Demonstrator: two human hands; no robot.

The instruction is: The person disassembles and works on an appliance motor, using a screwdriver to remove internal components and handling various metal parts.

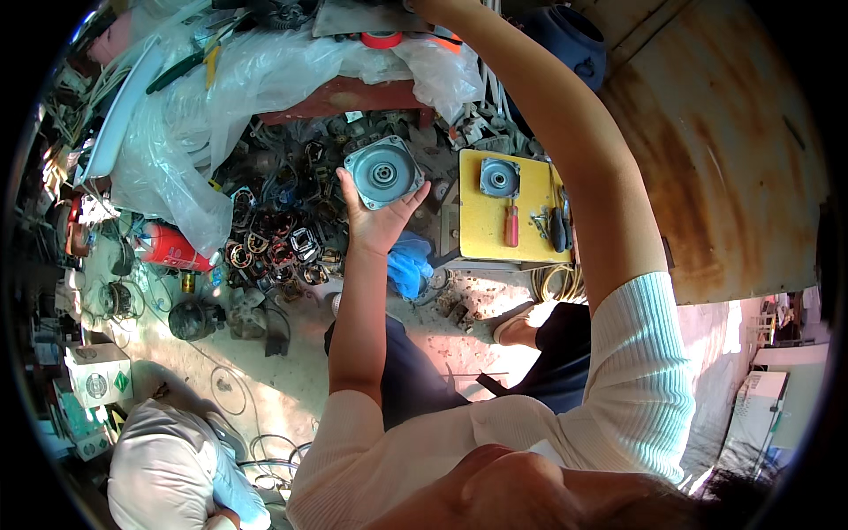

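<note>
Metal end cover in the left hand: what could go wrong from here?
The metal end cover, held only by the left hand, might slip and drop among the motor parts heaped nearby. The small metal pieces lying loose beside the red-handled screwdriver on the yellow tabletop could be knocked off.

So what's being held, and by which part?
The left hand holds a metal cover by its left and right edges. Whether the right hand holds anything can't be told.
</note>
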